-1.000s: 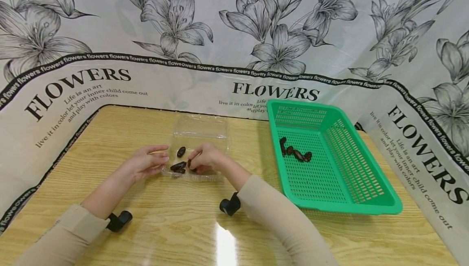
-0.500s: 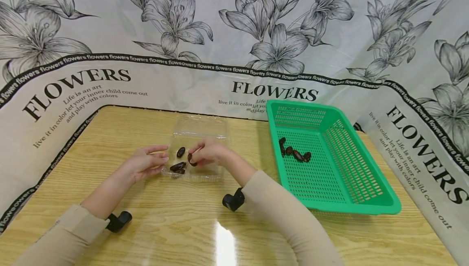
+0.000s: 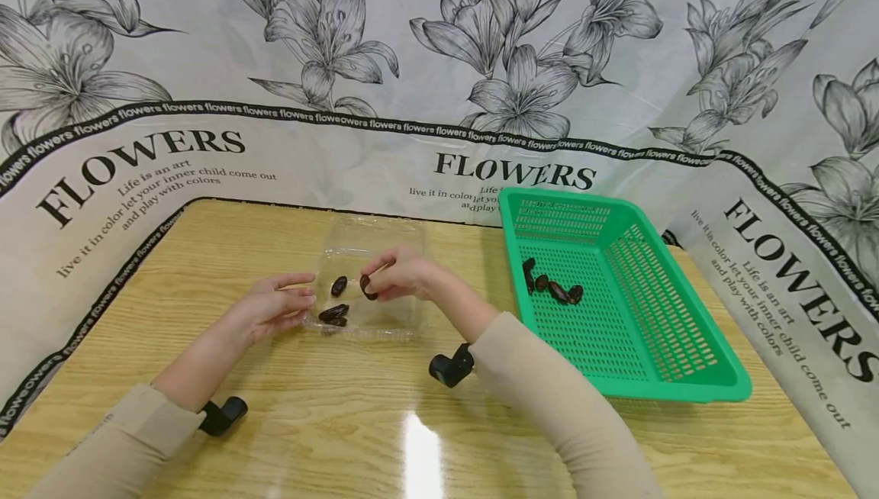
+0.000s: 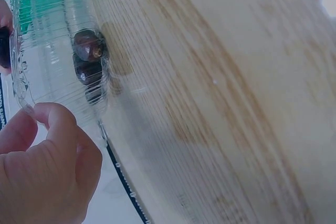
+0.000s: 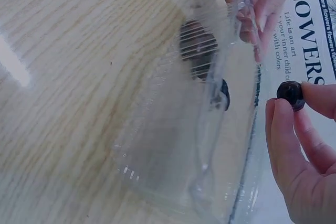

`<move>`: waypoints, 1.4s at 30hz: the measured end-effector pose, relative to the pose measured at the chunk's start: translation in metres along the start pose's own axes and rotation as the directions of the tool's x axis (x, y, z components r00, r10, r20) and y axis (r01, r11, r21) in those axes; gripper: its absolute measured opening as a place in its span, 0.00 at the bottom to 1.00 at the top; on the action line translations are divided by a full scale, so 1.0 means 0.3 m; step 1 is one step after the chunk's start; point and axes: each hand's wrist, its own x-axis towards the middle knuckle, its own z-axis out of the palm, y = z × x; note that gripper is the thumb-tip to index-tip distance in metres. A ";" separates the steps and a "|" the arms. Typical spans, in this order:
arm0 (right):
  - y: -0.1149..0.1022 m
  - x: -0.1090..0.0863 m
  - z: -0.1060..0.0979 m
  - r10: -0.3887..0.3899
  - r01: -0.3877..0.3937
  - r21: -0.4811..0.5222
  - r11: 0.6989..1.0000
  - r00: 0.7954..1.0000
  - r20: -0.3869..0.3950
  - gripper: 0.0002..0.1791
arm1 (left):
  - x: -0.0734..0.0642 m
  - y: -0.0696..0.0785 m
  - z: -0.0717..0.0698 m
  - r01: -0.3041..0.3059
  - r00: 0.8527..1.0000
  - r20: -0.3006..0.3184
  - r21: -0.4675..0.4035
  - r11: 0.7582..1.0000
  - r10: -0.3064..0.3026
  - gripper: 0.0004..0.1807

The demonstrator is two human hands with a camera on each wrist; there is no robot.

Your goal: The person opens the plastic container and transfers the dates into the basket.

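A clear plastic clamshell box (image 3: pixel 391 320) lies on the table with its lid folded back. Inside, toward its left side, are several dark, glossy dates (image 3: pixel 334 312). At the box's left edge my left hand (image 3: pixel 278 307) pinches the rim between thumb and finger, seen closely in the left wrist view. My right hand (image 3: pixel 407 274) is above the box and pinches one date (image 5: pixel 290 94) between thumb and fingertips. To the right, a green plastic basket (image 3: pixel 604 339) has several dates (image 3: pixel 558 292) on its floor near the left wall.
The wooden table (image 3: pixel 330 423) spreads in front of the box and basket. A floral-printed curtain (image 3: pixel 330 156) hangs behind and along both sides. The basket's raised left rim stands between the box and the basket floor.
My right hand has lifted a date out of the box's front part and moved up and slightly right with it. My left hand has stayed at the box's edge.
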 end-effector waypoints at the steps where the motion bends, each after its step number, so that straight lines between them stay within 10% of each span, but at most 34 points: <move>1: -0.005 -0.004 -0.004 0.001 -0.001 0.003 1.000 1.000 0.004 0.17 | 0.000 0.000 0.000 0.001 1.000 -0.001 0.001 1.000 -0.001 0.34; 42: -0.145 -0.191 -0.226 -0.090 0.091 0.055 0.994 0.996 -0.024 0.24 | -0.003 0.007 -0.001 0.005 1.000 0.008 -0.010 1.000 -0.005 0.33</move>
